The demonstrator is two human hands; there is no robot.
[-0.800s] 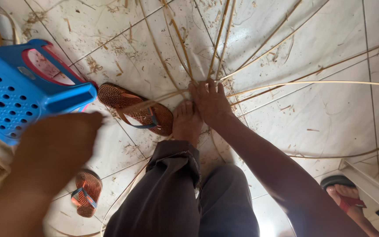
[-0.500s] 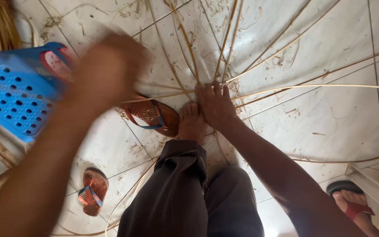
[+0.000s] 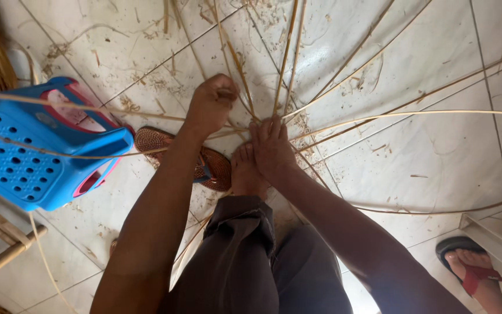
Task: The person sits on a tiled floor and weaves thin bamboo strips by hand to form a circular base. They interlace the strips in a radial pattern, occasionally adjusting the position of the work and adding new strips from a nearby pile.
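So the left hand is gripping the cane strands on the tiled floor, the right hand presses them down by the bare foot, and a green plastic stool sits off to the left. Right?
Not quite: the stool is blue, not green, as the head view shows. The rest holds: the left hand grips the cane strands on the tiled floor, and the right hand presses them down by the bare foot.

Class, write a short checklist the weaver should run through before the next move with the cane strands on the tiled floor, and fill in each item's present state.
1. Crossing point of the cane strands pinned flat: ok, the right hand presses on it beside the bare foot.
2. Left hand has a strand: ok, it is closed around one.
3. Strands fan out free of knots: cannot tell, their ends leave the picture.
4. Blue plastic stool clear of the strands: not ok, strands run across it.
5. Brown sandal out of the way: not ok, it lies right beside the foot.
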